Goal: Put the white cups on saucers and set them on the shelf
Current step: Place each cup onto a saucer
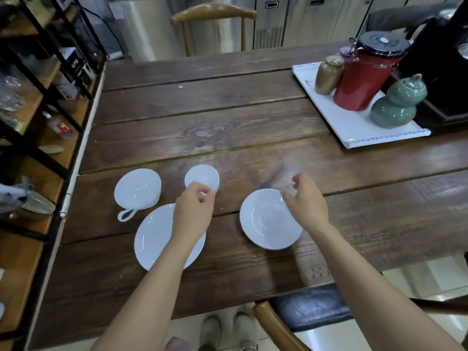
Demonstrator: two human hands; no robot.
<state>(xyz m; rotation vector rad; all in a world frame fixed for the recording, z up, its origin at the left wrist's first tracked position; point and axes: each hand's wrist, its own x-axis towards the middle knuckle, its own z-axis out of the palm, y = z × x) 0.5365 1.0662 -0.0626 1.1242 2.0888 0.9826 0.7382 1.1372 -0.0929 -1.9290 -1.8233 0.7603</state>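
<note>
Two white cups stand on the dark wooden table [228, 117]. The left cup [138, 188] has its handle pointing toward me. My left hand [193, 211] pinches the near side of the smaller-looking cup [202, 177], where its handle is hidden by my fingers. Two white saucers lie in front: the left saucer [154, 239] is partly under my left forearm, and the right saucer [268, 219] holds nothing. My right hand [306, 198] hovers over that saucer's far right rim, fingers loosely curled with nothing in them. The shelf [33, 122] stands to the left of the table.
A white tray [349, 125] at the back right carries a red canister [364, 74], a brown jar and a green gourd-shaped jar [397, 105]. The shelf holds glassware and bottles. A wooden chair [304, 317] sits at the near table edge, another at the far side.
</note>
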